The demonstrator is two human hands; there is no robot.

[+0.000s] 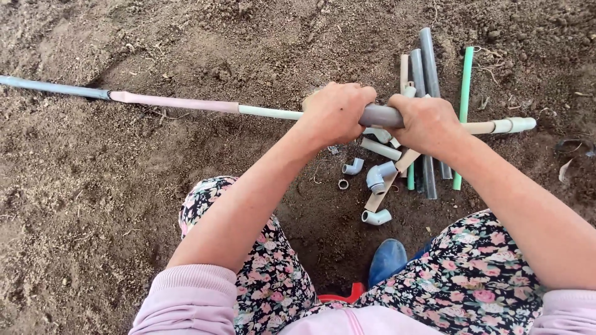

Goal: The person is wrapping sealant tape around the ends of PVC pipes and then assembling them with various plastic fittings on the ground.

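Already a long line of joined plastic pipe sections, blue, pink, pale green and cream, lies across the crumbly brown soil. Both the left hand and right hand are clamped on its smooth grey sleeve. At 6 o'clock below, loose grey elbow fittings and short pipe offcuts remain unjoined.

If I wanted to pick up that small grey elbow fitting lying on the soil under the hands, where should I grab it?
Probably best from above, pinching the grey elbow fitting across its bend. It lies flat on the soil, so both sides of the curve are exposed. Come in from the near side: the left hand, right hand and the long joined pipe they grip crowd the far side.
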